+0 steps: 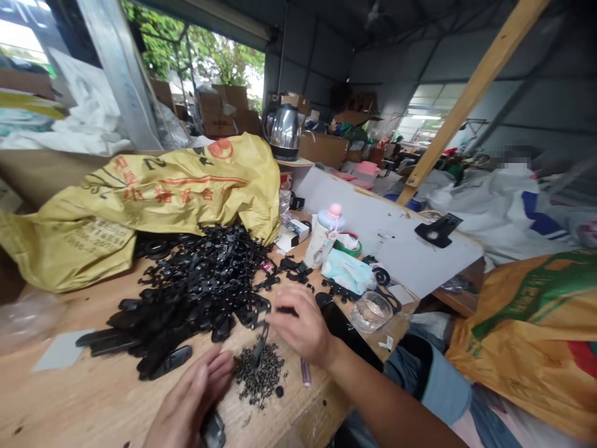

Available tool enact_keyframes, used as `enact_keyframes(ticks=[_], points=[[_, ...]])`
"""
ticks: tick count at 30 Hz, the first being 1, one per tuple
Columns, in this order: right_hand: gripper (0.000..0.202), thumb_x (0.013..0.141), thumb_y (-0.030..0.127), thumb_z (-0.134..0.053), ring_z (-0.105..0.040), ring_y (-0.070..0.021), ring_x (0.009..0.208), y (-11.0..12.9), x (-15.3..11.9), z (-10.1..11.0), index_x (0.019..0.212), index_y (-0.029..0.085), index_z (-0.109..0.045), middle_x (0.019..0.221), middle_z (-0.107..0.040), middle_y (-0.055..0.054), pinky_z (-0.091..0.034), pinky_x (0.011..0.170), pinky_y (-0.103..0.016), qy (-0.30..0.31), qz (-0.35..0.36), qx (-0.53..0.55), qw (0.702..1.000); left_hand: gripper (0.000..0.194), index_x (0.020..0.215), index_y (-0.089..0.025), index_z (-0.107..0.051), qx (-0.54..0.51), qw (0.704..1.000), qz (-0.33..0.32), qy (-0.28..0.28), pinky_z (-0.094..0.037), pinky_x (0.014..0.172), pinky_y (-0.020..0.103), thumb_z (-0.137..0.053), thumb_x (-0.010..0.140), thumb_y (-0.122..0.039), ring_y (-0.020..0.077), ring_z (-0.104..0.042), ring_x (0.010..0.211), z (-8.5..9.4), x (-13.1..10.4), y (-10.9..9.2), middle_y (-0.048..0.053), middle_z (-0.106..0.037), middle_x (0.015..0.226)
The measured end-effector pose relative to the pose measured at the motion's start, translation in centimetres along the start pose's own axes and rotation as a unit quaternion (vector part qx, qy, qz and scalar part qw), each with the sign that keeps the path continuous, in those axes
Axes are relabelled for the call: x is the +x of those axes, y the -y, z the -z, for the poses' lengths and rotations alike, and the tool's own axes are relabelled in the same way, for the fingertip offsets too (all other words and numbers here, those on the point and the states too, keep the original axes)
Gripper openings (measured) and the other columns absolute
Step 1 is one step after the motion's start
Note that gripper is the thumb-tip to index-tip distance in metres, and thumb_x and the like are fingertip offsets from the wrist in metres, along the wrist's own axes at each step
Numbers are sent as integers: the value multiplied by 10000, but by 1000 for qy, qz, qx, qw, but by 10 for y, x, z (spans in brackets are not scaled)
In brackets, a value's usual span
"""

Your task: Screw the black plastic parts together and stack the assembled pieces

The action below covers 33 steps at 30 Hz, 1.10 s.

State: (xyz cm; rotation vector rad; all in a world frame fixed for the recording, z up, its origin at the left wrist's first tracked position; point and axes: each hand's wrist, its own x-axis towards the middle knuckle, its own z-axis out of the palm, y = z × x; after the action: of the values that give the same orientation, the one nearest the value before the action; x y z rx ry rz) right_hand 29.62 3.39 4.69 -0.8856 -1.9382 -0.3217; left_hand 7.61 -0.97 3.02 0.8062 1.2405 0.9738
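Note:
My right hand [303, 326] is closed, thumb and fingers pinching a small black plastic part [286, 311]. A dark slim piece [259, 348] hangs below those fingertips over a heap of tiny dark screws [262, 376]; whether it joins the held part I cannot tell. To the left of the screws, my left hand [198, 389] is tilted on its side, fingers loosely curved, with nothing visible in it. Close under its palm lies a black oval shell [213, 429]. Beyond both hands rises a large pile of black plastic parts [200, 280].
A yellow woven sack [200, 186] lies behind the pile. Toward the right stand a bottle [324, 233], a blue tissue pack [349, 270], a clear bowl [372, 311] and a black flat object [347, 330]. A purple stick [305, 372] lies near my right wrist. An orange sack [532, 336] bulges beside the table.

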Motion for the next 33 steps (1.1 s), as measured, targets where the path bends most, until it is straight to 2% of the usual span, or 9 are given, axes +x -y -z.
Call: enact_keyframes(ticks=[3, 6, 9, 12, 15, 20, 24, 29, 33], points=[[145, 764, 100, -572, -523, -145, 830, 31, -15, -7, 862, 193, -621, 739, -567, -7, -416, 842, -331, -62, 71, -22, 995, 474, 1080, -195, -590, -88, 990, 47, 96, -501, 833, 371, -636, 675, -437, 239, -632, 905, -24, 2, -9, 97, -669, 1058], [149, 760, 92, -557, -521, -146, 802, 44, -26, -9, 848, 197, -616, 758, -556, -16, -436, 798, -317, -32, 2, 1, 999, 466, 1071, -240, -599, -20, 993, -30, 116, -510, 777, 305, -713, 625, -313, 197, -627, 834, -25, 5, -9, 43, -679, 983], [238, 759, 201, -595, -509, -190, 979, 46, -19, 4, 997, 190, -590, 995, -559, -82, -436, 850, -338, 79, -113, 79, 987, 419, 1057, -256, -627, 96, 983, -100, 117, -475, 823, 291, -694, 646, -295, 206, -596, 890, -14, 8, -13, 20, -681, 863], [473, 780, 294, -590, -438, -207, 1142, 43, 0, 22, 1224, 188, -465, 1221, -495, -106, -368, 957, -357, 225, -148, 155, 951, 327, 993, -244, -670, 179, 964, -118, 160, -450, 848, 299, -668, 671, -298, 222, -576, 922, -8, 12, -22, 29, -676, 851], [391, 781, 254, -595, -566, -156, 944, 38, 16, 24, 1166, 249, -525, 1023, -620, -28, -434, 842, -283, 337, -193, 244, 889, 275, 928, -207, -679, 157, 963, -83, 201, -487, 733, 286, -661, 677, -318, 190, -589, 776, -12, 15, -28, 32, -665, 801], [234, 635, 206, -714, -538, -95, 598, 27, 13, 0, 851, 171, -630, 641, -552, 44, -423, 578, -209, 287, -424, 372, 774, 380, 1049, -219, -559, -34, 997, -7, 70, -496, 770, 298, -591, 728, -420, 166, -598, 858, -21, 18, -16, 43, -629, 1014], [369, 572, 296, -749, -502, -76, 501, 20, 2, -13, 867, 145, -587, 606, -525, 58, -424, 497, -208, 249, -519, 464, 673, 406, 1021, -203, -550, -122, 992, 18, 19, -497, 781, 272, -609, 703, -449, 137, -621, 795, -25, 16, -2, 17, -648, 873], [456, 527, 394, -770, -479, -63, 465, 23, -2, -18, 862, 135, -603, 613, -542, 46, -414, 483, -210, 264, -534, 469, 652, 386, 929, -194, -527, -156, 987, 44, 0, -528, 690, 239, -733, 612, -272, 116, -642, 674, -27, 14, 3, -27, -634, 697], [405, 513, 409, -775, -480, -66, 480, 29, -10, -25, 760, 130, -617, 576, -541, 49, -361, 480, -190, 309, -528, 462, 642, 405, 918, -208, -493, -128, 989, 67, 35, -540, 614, 249, -742, 600, -236, 128, -653, 594, -26, 18, 5, -38, -639, 640]])
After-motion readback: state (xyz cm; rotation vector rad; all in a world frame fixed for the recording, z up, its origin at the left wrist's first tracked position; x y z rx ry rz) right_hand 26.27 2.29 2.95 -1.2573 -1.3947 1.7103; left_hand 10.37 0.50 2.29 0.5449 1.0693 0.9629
